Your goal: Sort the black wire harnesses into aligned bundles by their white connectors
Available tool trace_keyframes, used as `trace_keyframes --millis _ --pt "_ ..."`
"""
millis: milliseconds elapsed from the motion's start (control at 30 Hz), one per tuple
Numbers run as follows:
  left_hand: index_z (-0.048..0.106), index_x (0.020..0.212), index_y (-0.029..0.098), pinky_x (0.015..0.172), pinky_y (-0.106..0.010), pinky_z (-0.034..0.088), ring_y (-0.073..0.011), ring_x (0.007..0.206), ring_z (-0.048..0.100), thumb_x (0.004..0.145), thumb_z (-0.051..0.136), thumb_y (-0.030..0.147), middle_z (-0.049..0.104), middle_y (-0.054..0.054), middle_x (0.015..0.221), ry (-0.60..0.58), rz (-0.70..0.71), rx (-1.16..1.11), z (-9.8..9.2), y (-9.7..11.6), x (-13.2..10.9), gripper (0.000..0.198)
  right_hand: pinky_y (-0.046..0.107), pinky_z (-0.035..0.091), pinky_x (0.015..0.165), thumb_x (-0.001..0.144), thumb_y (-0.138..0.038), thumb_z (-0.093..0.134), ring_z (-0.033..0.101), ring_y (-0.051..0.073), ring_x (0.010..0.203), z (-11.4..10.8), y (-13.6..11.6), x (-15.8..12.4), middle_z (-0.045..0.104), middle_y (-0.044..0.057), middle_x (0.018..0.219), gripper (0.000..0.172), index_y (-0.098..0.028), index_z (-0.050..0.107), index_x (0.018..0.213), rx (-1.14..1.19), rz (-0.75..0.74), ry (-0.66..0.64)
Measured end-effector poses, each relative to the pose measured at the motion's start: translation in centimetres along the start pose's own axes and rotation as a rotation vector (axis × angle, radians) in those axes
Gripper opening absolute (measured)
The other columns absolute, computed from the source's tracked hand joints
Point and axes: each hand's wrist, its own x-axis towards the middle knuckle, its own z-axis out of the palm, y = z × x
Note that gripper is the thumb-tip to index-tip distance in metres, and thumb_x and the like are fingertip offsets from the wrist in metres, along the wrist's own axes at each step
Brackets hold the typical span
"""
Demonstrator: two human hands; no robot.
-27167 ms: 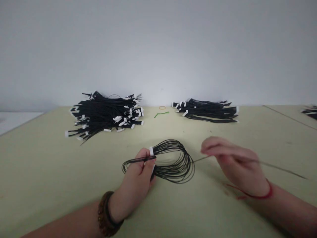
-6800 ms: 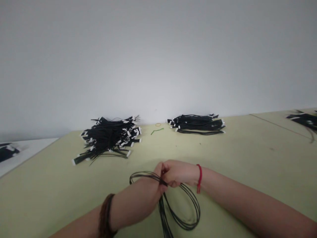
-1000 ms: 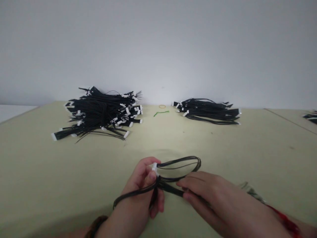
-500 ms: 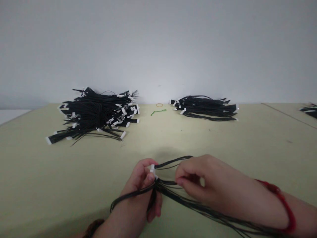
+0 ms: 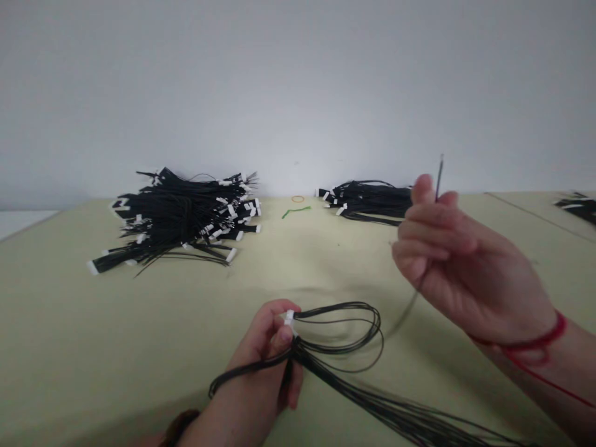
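My left hand (image 5: 267,347) pinches a white connector (image 5: 289,318) of a black wire harness (image 5: 339,379) between thumb and fingers. Several wires loop out of the connector to the right and curve back toward the hand. A bundle of long wires trails to the lower right, and another strand passes over the left wrist. My right hand (image 5: 447,261) is raised at the right, closed around a single black wire (image 5: 439,174). The wire's end, with a small shiny tip, points up above the fingers, while its blurred lower part hangs below the palm.
A large pile of black wire harnesses (image 5: 179,214) with white connectors lies at the back left. A smaller bundle (image 5: 372,200) is at back right, partly behind my right hand. Between them lie a rubber band (image 5: 297,199) and a green strip (image 5: 296,212). More wires (image 5: 580,206) show at far right.
My right hand has moved from the wire loops beside the connector up and to the right, now with one wire's end upright in its fingers. My left hand stays on the connector.
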Motion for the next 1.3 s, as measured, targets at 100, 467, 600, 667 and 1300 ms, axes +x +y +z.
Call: trace_keyframes --millis 100,467,600,667,1300 --pt "0.047 0.098 0.022 0.031 -0.013 0.020 -0.0046 0.029 0.035 0.078 0.056 0.044 0.042 0.010 0.041 -0.072 -0.001 -0.072 -0.1 -0.3 -0.1 0.031 0.019 0.037 0.047 0.086 -0.022 0.050 0.053 0.008 0.050 2.3 1.0 -2.5 0.057 -0.006 0.060 0.009 -0.024 0.057 0.082 -0.651 0.191 -0.231" --pt "0.049 0.098 0.022 0.033 -0.014 0.020 -0.0040 0.032 0.031 0.090 0.042 0.037 0.045 0.009 0.040 -0.232 0.031 -0.086 -0.9 -1.2 -0.5 0.018 0.028 0.026 0.053 0.078 -0.011 0.050 0.047 0.011 0.051 3.4 4.2 -4.5 0.053 -0.004 0.058 0.016 -0.019 0.055 0.065 -1.619 -0.322 -0.269" --pt "0.049 0.098 0.023 0.033 -0.014 0.019 -0.0041 0.032 0.031 0.090 0.043 0.037 0.043 0.009 0.040 -0.226 0.043 -0.089 -0.9 -1.5 -0.5 0.018 0.028 0.025 0.053 0.077 -0.011 0.050 0.046 0.010 0.051 3.5 4.0 -4.5 0.053 -0.004 0.057 0.015 -0.018 0.055 0.065 -1.617 -0.323 -0.260" --pt "0.049 0.098 0.023 0.033 -0.014 0.020 -0.0044 0.032 0.032 0.090 0.041 0.039 0.044 0.009 0.040 -0.223 0.082 -0.073 -0.9 -1.7 -0.4 0.020 0.028 0.024 0.053 0.078 -0.011 0.050 0.045 0.010 0.050 3.6 4.0 -4.6 0.052 -0.004 0.057 0.015 -0.018 0.054 0.065 -1.622 -0.315 -0.277" --pt "0.046 0.095 0.022 0.034 -0.014 0.025 -0.0043 0.035 0.037 0.090 0.042 0.040 0.040 0.009 0.049 -0.133 0.134 0.122 -0.6 -1.0 -0.6 0.020 0.029 0.022 0.054 0.076 -0.010 0.047 0.042 0.010 0.049 3.9 4.1 -5.0 0.049 -0.004 0.055 0.018 -0.019 0.049 0.060 -1.631 -0.305 -0.245"
